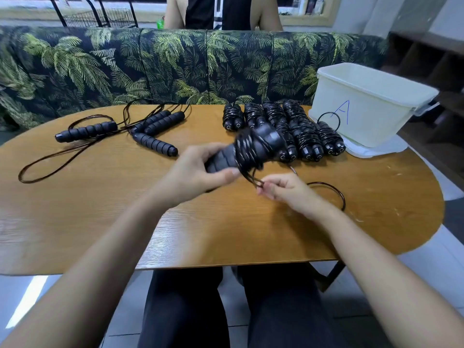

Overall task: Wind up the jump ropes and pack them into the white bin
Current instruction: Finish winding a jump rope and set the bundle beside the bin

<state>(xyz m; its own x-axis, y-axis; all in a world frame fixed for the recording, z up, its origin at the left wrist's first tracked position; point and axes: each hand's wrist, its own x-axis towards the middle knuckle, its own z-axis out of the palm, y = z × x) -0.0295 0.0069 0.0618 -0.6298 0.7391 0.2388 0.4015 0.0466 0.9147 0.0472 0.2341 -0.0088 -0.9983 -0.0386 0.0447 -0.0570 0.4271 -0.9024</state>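
Winding under way above the brown wooden tabletop (100,209): black ribbed foam jump-rope handles (263,141) gripped together in left hand (198,170) as spool, thin dark cord (253,178) pinched in right hand (285,190) to feed turns; wound black bundles (306,139) staged beside white plastic bin (364,109).

Half-wound rope (256,146): black, twin ridged handles side by side, cord coiled round their far half, loose tail looping toward 4 o'clock; lifted, tilted, at centre.
Wound ropes (305,136): several black bundles, two rows, 1 o'clock.
Loose ropes (153,131): two, unwound, sprawled at 10 o'clock.
White bin (366,101): open, blue "A" on its side, 2 o'clock.
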